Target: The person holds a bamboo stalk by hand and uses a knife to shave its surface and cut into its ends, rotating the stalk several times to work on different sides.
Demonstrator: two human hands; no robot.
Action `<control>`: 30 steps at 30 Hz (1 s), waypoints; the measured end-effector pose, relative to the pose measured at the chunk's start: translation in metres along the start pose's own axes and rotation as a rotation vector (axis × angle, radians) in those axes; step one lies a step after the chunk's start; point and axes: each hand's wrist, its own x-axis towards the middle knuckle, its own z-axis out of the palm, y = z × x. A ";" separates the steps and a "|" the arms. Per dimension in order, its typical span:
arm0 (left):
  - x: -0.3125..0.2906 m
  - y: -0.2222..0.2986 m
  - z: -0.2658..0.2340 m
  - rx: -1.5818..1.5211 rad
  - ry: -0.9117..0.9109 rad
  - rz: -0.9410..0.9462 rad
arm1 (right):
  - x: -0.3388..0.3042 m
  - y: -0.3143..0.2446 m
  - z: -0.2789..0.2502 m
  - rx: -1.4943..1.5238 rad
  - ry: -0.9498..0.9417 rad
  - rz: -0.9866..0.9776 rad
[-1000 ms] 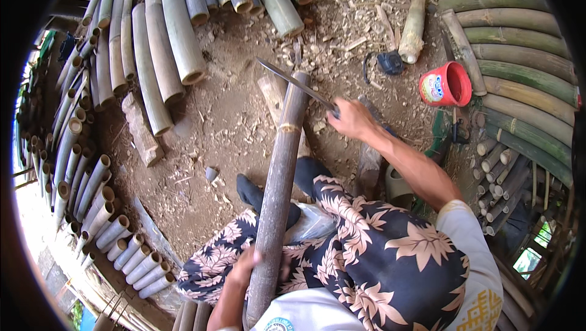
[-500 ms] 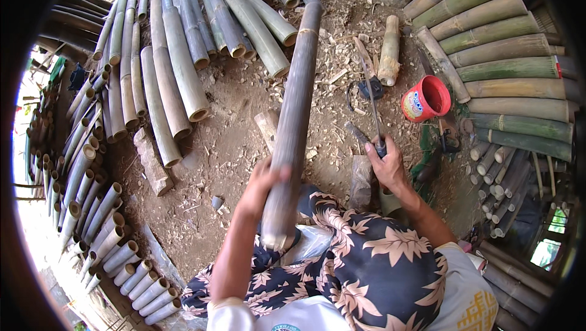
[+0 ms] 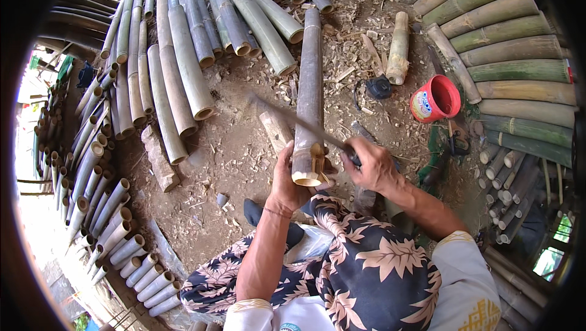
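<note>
My left hand (image 3: pixel 285 186) is closed around the near end of a grey-brown bamboo pole (image 3: pixel 309 65), cupping it from below, with the thumb up along its left side. Fingertips show past the pole's right edge. The pole points away from me, its open end facing me, and pale cut facets show beside that end. In my right hand (image 3: pixel 373 165) is a long-bladed knife (image 3: pixel 294 120), gripped by its dark handle. Its blade, somewhat blurred, slants across above the pole toward the far left; whether it touches the bamboo I cannot tell.
Bamboo poles (image 3: pixel 189 62) lie in rows at the far left, with stacked ones (image 3: pixel 131 248) at the near left. Split or cut bamboo (image 3: pixel 519 71) lines the right. A red bucket (image 3: pixel 448 96), a bamboo piece (image 3: pixel 398 50), a dark tape-measure-like object (image 3: pixel 378 87) and a wooden block (image 3: pixel 276 131) sit among shavings.
The pole's near end has swung up and away from my lap, and my left hand now cups that end. My right hand has brought the knife leftward over the pole.
</note>
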 end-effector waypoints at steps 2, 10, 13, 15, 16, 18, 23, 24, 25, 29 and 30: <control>-0.002 0.006 -0.007 0.096 -0.071 -0.029 | 0.005 -0.005 -0.003 -0.020 -0.015 -0.214; 0.015 0.004 -0.008 0.041 0.039 0.080 | 0.019 -0.023 -0.008 -0.075 0.021 -0.275; 0.013 0.007 0.002 0.206 0.054 0.101 | 0.021 -0.011 -0.011 -0.168 -0.006 -0.120; 0.014 0.012 0.007 0.238 -0.015 0.064 | 0.028 -0.007 -0.010 -0.093 0.001 -0.037; 0.016 0.016 0.011 0.268 0.008 0.051 | 0.028 -0.009 -0.012 -0.083 0.014 -0.099; 0.023 0.018 -0.002 0.212 0.143 0.067 | 0.037 -0.025 -0.022 -0.040 0.073 -0.274; 0.024 0.025 0.002 0.219 -0.143 0.096 | 0.048 0.000 -0.015 -0.081 -0.042 -0.030; 0.025 0.023 0.005 0.232 -0.022 0.118 | 0.045 -0.008 -0.017 -0.072 0.007 -0.171; 0.027 0.020 0.010 0.243 0.100 0.138 | 0.044 -0.011 -0.017 -0.061 0.057 -0.310; 0.041 0.022 0.006 0.299 0.095 0.229 | 0.059 0.009 -0.020 -0.136 -0.200 0.111; 0.043 0.023 0.003 0.287 0.085 0.226 | 0.055 0.000 -0.019 -0.097 -0.114 -0.073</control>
